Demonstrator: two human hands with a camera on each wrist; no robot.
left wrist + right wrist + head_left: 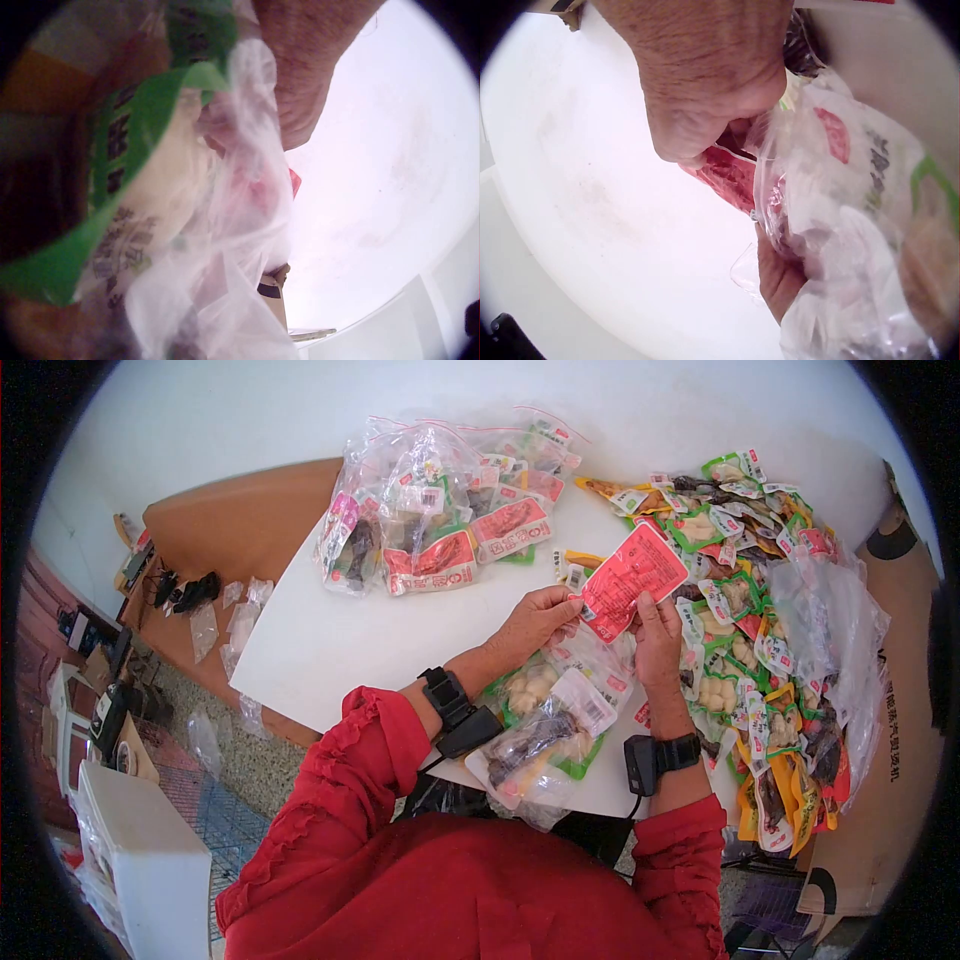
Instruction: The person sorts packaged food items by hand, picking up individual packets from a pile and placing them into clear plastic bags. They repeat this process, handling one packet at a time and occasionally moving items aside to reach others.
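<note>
A red printed packet [632,582] is held up over the table's front part, between both hands. The left hand [545,612] pinches its lower left corner; the right hand [657,645] grips its lower right edge with the thumb on the front. Just below the hands lies a clear bag [545,735] with green-edged packets and a dark item inside. In the left wrist view the bag's film [247,187] covers much of the left hand [307,67]. The right wrist view has the right hand [705,82] at the red packet [731,178], beside the bag.
Filled clear bags [430,510] stand at the back left of the white table [320,630]. A large heap of mixed packets [730,600] covers the right side, with empty-looking clear bags [820,630] on it. A cardboard box [900,690] stands at the far right.
</note>
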